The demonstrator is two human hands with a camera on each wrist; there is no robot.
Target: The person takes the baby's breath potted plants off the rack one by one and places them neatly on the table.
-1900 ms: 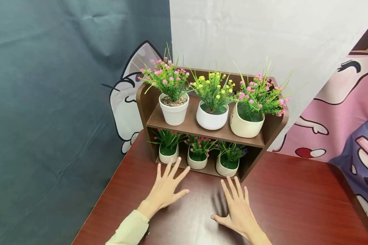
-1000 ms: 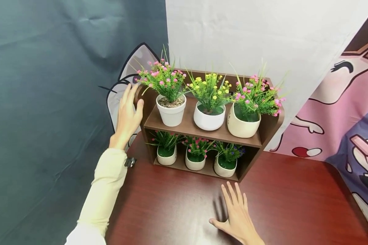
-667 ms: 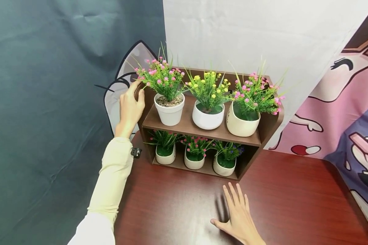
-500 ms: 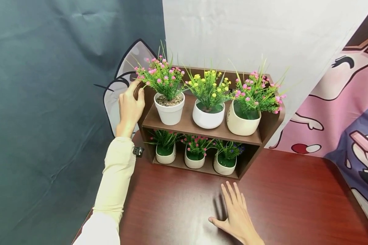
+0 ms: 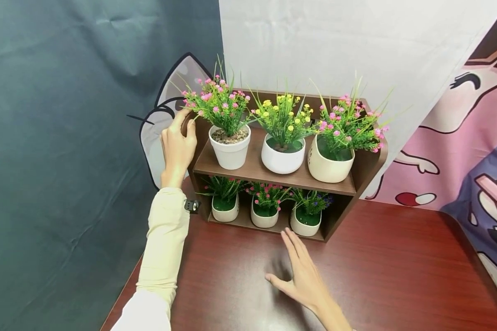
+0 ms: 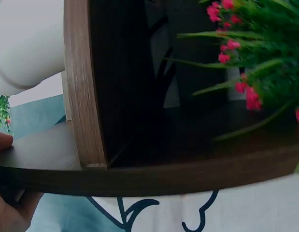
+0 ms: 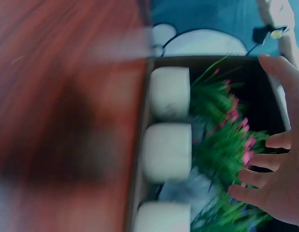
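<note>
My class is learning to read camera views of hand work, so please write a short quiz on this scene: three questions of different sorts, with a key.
1. How many pots stand on the lower level of the shelf?

2. True or false: the right hand holds nothing.

3. What does the left hand grip?
A) a pot
B) the shelf
C) the table

Key: 1: three. 2: true. 3: B.
</note>
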